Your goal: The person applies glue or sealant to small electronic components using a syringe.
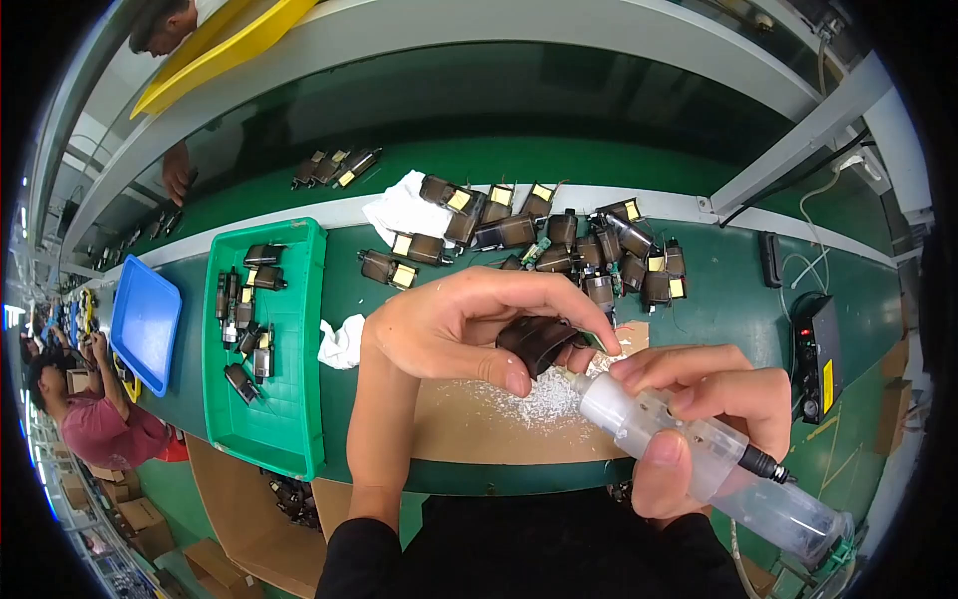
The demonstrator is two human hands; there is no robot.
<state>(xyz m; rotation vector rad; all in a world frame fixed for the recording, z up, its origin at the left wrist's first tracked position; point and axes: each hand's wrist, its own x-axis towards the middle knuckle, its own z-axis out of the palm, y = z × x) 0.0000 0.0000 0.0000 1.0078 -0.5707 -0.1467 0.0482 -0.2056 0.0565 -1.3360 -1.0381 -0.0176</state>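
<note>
My left hand [429, 324] is closed around a dark brown, see-through plastic housing [537, 344], thumb below and fingers over the top. In my right hand [723, 399] lies a clear dispensing syringe [783, 514] with a white front section, tilted so its front end points up and left at the housing. The tip sits close by the housing's right end; whether it touches cannot be made out. Below both hands, a brown cardboard sheet [454, 424] carries a heap of white crumbs [544, 407]. Beyond my hands lie several similar brown housings [509, 232] with wires and yellow labels.
On the left stand a green tray [314, 379] with several units and a blue tray [148, 319]. White cloths [404, 212] lie near the pile. A black control box [816, 349] with a hose is at right. A co-worker [115, 424] sits far left; another person's hand [177, 175] reaches across the far bench.
</note>
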